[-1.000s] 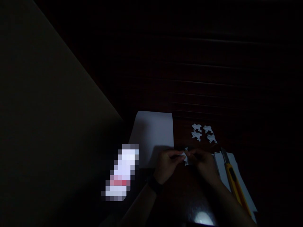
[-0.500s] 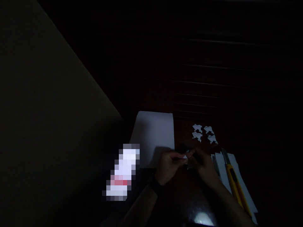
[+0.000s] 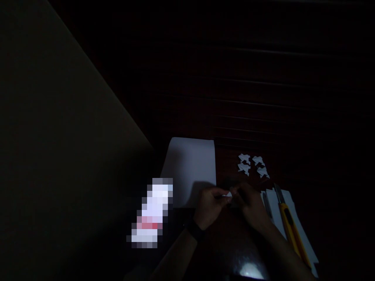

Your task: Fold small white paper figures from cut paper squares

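A small piece of folded white paper (image 3: 227,194) is pinched between my two hands, just above the dark table. My left hand (image 3: 209,205), with a dark band on its wrist, closes thumb and fingers on the paper's left side. On the other side my right hand (image 3: 249,203) has its fingertips closed on the same paper, hiding part of it. Beyond the hands lie several small folded paper figures (image 3: 244,168) in a loose cluster. The room is dim, so the folds in the held paper are hard to make out.
A stack of white paper (image 3: 190,164) lies behind my left hand. To its left is a bright, pixelated screen-like shape (image 3: 152,212). At right, a yellow utility knife (image 3: 288,222) rests on white paper strips (image 3: 303,238), beside a thin dark pen-like object (image 3: 267,205). A pale wall (image 3: 58,136) rises at left.
My fingers have shifted slightly around the folded paper. Less of it shows below the fingertips, and a small white triangle now shows between the hands. The other things have stayed put.
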{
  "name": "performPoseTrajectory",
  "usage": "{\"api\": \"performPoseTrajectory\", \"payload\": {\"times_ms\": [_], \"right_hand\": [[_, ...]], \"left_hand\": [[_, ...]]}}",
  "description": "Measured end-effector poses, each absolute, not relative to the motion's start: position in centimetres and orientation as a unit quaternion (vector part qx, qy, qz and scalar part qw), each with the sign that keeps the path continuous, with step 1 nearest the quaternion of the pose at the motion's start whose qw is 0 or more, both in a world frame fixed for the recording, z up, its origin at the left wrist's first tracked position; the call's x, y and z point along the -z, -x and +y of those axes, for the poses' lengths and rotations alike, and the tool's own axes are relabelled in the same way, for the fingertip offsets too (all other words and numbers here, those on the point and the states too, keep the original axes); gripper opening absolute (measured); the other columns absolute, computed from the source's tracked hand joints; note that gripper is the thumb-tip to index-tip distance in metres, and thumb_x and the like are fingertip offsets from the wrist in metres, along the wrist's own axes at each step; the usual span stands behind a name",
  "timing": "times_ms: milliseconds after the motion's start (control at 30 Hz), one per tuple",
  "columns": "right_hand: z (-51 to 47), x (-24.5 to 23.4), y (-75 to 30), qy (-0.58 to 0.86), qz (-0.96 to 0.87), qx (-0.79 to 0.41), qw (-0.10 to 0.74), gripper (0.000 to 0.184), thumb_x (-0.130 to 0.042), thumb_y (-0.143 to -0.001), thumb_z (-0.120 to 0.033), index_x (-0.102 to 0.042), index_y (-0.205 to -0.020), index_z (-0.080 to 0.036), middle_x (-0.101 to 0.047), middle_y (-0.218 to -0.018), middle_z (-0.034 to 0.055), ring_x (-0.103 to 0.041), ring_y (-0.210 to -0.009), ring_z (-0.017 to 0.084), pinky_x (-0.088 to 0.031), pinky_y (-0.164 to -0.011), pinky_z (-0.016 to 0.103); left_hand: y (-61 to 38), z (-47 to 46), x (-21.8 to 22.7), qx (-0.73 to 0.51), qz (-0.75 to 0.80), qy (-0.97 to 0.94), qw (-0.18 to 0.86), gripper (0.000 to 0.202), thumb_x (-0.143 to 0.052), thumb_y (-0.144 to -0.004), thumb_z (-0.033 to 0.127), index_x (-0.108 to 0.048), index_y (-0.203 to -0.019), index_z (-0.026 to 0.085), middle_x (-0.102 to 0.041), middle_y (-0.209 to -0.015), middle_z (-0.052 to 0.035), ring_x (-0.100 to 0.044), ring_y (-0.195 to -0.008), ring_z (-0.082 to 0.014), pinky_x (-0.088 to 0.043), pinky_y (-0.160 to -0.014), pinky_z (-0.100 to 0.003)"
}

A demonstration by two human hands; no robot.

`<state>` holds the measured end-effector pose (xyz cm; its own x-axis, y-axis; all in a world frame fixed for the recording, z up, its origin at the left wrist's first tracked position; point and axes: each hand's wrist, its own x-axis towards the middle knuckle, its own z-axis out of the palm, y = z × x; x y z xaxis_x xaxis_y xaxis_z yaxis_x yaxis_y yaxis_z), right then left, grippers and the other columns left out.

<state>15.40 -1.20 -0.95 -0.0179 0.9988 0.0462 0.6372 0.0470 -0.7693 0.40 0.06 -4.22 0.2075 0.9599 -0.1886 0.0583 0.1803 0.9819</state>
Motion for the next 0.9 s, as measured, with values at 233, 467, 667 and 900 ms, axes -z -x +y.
{"api": "performPoseTrajectory", "payload": {"times_ms": [233, 467, 667, 900], "right_hand": [[-1.4, 0.5, -15.3, 0.618, -0.652, -0.303, 0.318, 0.015, -0.050, -0.081, -0.021, -0.058, -0.068, -0.020, -0.058, -0.073, 0.0012, -0.056, -0.073, 0.018, -0.038, -0.064, 0.027], [-0.9, 0.0, -16.8, 0.616, -0.553, -0.400, 0.392, 0.025, -0.048, -0.086, -0.039, -0.061, -0.098, -0.021, -0.065, -0.096, 0.0051, -0.059, -0.089, 0.022, -0.043, -0.078, 0.032], [-1.0, 0.7, -15.6, 0.570, -0.502, -0.515, 0.397, 0.028, -0.066, -0.073, -0.039, -0.066, -0.090, -0.017, -0.069, -0.090, 0.0063, -0.062, -0.086, 0.023, -0.046, -0.075, 0.031], [-1.2, 1.7, -14.3, 0.603, -0.451, -0.470, 0.461, 0.021, -0.066, -0.073, -0.036, -0.067, -0.084, -0.018, -0.068, -0.081, 0.0032, -0.061, -0.077, 0.020, -0.045, -0.071, 0.031]], "left_hand": [[-0.3, 0.1, 4.1, -0.368, 0.498, -0.506, 0.600, 0.036, -0.076, -0.055, 0.017, -0.063, -0.089, 0.017, -0.066, -0.080, -0.0044, -0.063, -0.070, -0.0173, -0.047, -0.054, -0.022], [0.6, 0.9, 2.0, -0.420, 0.494, -0.401, 0.647, 0.047, -0.076, -0.060, 0.031, -0.058, -0.102, 0.020, -0.066, -0.076, -0.0037, -0.064, -0.063, -0.0172, -0.045, -0.047, -0.021], [0.7, 0.9, 1.7, -0.453, 0.491, -0.348, 0.657, 0.042, -0.077, -0.059, 0.026, -0.064, -0.098, 0.016, -0.068, -0.083, -0.0066, -0.063, -0.074, -0.0172, -0.048, -0.059, -0.022], [0.5, 0.7, 1.8, -0.460, 0.469, -0.373, 0.655, 0.032, -0.074, -0.064, 0.027, -0.066, -0.093, 0.014, -0.068, -0.085, -0.0070, -0.063, -0.076, -0.0169, -0.047, -0.063, -0.023]]}}
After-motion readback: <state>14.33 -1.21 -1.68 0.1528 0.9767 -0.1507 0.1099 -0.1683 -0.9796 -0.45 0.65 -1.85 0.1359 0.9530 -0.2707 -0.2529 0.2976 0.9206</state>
